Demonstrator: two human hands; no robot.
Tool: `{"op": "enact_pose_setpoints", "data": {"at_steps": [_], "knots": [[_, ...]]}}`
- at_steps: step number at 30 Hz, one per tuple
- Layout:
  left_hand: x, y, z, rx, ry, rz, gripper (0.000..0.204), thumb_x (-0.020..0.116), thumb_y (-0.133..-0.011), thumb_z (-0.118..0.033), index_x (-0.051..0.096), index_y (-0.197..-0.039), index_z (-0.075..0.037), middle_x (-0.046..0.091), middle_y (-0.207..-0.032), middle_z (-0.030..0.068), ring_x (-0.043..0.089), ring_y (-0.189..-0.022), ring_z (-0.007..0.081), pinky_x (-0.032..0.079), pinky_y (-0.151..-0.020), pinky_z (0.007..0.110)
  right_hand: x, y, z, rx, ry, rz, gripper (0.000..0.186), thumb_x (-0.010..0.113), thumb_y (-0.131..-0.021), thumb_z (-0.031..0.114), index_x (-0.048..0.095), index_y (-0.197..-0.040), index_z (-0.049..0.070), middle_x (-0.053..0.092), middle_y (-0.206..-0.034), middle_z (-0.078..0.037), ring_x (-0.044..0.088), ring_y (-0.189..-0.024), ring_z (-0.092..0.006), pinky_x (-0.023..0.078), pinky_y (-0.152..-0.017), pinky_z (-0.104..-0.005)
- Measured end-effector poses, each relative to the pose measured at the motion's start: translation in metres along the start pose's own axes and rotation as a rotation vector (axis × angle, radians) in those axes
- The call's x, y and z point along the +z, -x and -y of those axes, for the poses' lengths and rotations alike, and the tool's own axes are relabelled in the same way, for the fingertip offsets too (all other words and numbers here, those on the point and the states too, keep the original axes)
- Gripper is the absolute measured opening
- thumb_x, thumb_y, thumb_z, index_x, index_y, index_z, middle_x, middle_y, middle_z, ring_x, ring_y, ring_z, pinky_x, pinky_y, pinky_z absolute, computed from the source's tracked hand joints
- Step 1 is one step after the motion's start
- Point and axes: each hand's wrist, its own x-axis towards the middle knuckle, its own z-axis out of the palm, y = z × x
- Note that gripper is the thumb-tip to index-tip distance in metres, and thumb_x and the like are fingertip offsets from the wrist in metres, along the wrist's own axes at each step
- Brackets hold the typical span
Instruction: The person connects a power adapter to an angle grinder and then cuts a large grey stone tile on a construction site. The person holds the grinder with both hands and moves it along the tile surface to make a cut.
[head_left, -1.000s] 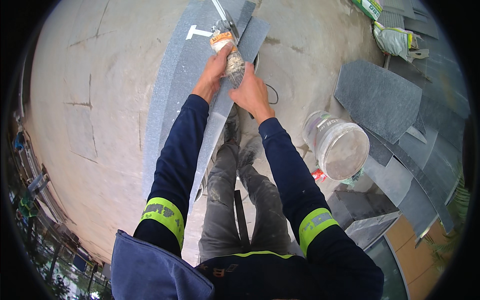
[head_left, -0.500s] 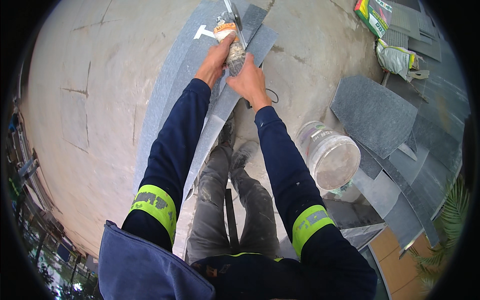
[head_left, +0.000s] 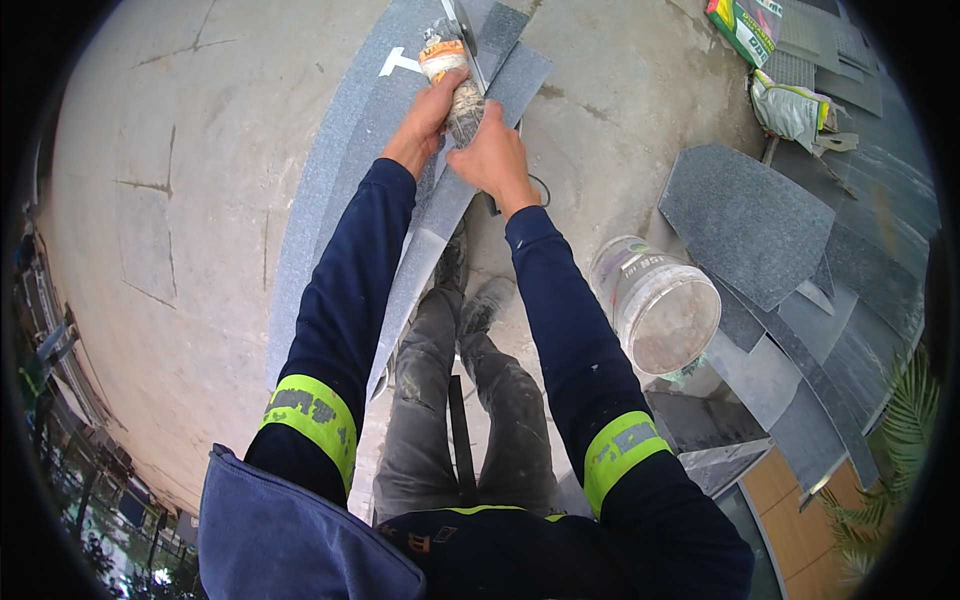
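Observation:
A dusty angle grinder (head_left: 443, 62) with an orange band is held in both my hands, far ahead of my body. My left hand (head_left: 428, 115) is closed around the middle of its body. Further back, my right hand (head_left: 496, 158) wraps the rear of the grinder. The thin disc (head_left: 464, 30) stands nearly edge-on at the tool's right side, over a long grey stone slab (head_left: 335, 190). Whether the disc touches the stone, I cannot tell. On the slab left of the grinder is a white T-shaped mark or piece (head_left: 399, 62).
A white bucket (head_left: 645, 290) stands right of my legs. Beyond it lie cut grey slabs (head_left: 750, 225) and colourful bags (head_left: 790, 110). A dark cable (head_left: 543, 188) shows beside my right wrist. Plant fronds (head_left: 905, 430) reach in at the right edge, and concrete floor (head_left: 180, 120) stretches left.
Both hands and the grinder have shifted slightly left in the picture, and the view has moved a little. My grip is the same.

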Motion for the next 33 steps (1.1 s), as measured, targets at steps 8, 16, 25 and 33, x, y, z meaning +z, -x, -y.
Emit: {"op": "enact_pose_setpoints", "data": {"at_steps": [8,16,25,33], "knots": [[-0.001,0.011,0.007,-0.002,-0.020,0.051,0.052,0.076,-0.104,-0.048,0.068,-0.135,-0.007,0.076,-0.112,0.0036,0.075,-0.095,0.0162,0.061,-0.086,0.036,-0.006,0.021,-0.002,-0.004,-0.039,0.011,0.078,0.084,-0.080,0.019,0.046,-0.143,-0.006,0.076,-0.115,-0.038,0.074,-0.111,-0.0560,0.060,-0.096,-0.0561],[0.009,0.027,0.023,0.033,0.005,-0.014,0.063,0.080,-0.098,-0.048,0.070,-0.132,0.004,0.077,-0.108,0.0080,0.075,-0.090,0.0183,0.057,-0.080,0.034,-0.003,0.036,-0.017,0.012,-0.027,-0.004,0.079,0.084,-0.079,0.019,0.045,-0.143,-0.006,0.076,-0.115,-0.038,0.074,-0.111,-0.0561,0.060,-0.097,-0.0563],[-0.004,-0.008,0.004,-0.038,-0.080,-0.002,0.046,0.076,-0.104,-0.045,0.070,-0.131,-0.009,0.078,-0.109,0.0009,0.075,-0.093,0.0145,0.058,-0.078,0.030,0.001,0.005,-0.005,0.009,-0.023,0.002,0.080,0.086,-0.082,0.019,0.044,-0.146,-0.004,0.075,-0.118,-0.038,0.074,-0.114,-0.0547,0.059,-0.103,-0.0571],[0.009,0.047,0.035,0.019,-0.151,-0.008,0.072,0.078,-0.099,-0.054,0.068,-0.137,0.006,0.077,-0.114,0.0105,0.074,-0.099,0.0202,0.056,-0.089,0.035,0.005,0.056,-0.035,0.012,-0.070,-0.023,0.085,0.085,-0.081,0.022,0.044,-0.149,-0.005,0.076,-0.116,-0.037,0.074,-0.113,-0.0551,0.060,-0.098,-0.0558]]}}
